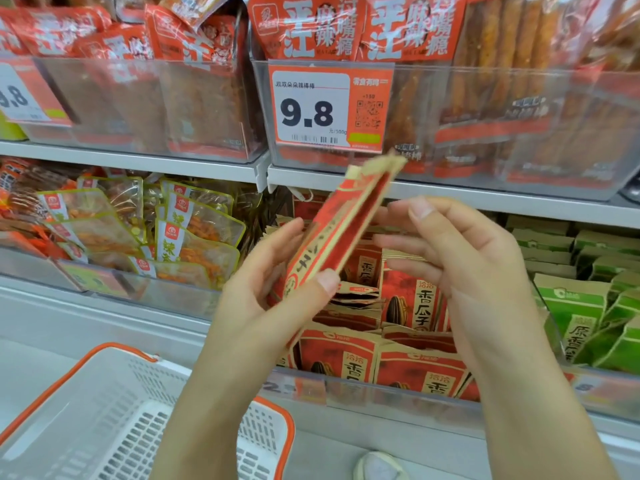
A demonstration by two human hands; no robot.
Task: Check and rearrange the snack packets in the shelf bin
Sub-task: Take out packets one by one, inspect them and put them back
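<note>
Shelves of snacks faced me; my left hand (277,271) pinched a red packet (341,230) tilted above the shelf bin (381,393), while my right hand (460,258) hovered beside it, fingers relaxed.

Two grey shelves (485,197). Upper: clear bins (519,133) of red packets, price tag (329,107) in front. Lower: bins of orange-strip packs (194,237), red seed packets (412,299), green packets (571,306).
</note>
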